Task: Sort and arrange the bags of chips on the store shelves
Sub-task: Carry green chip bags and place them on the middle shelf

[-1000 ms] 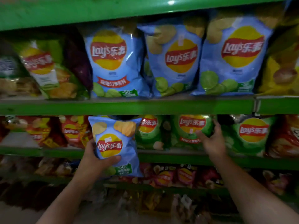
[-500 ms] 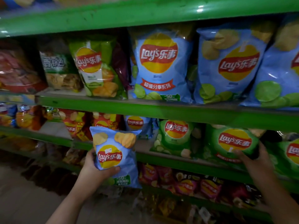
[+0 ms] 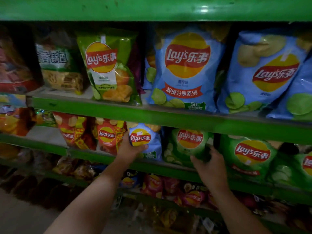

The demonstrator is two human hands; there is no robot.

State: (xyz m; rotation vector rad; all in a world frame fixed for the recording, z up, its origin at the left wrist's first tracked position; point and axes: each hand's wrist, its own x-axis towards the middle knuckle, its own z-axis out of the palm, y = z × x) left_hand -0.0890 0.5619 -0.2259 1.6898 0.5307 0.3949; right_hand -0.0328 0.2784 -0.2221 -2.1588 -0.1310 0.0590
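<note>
A small blue chip bag [image 3: 146, 140] stands upright at the front of the green middle shelf [image 3: 168, 168], the left hand [image 3: 129, 150] clasping its lower left edge. Just right of the blue bag, the right hand [image 3: 211, 164] grips a green bag [image 3: 186, 146]. A red bag [image 3: 106, 138] stands just to its left, with a large blue bag [image 3: 185, 70] above it.

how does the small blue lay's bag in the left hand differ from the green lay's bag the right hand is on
The blue bag is pale blue, the green bag bright green. The blue bag looks narrower than the green bag. The blue bag shows a -50 patch at its foot; no such patch shows on the green bag. Both carry the red-and-yellow Lay's logo and are upright, side by side at the same shelf.
</note>
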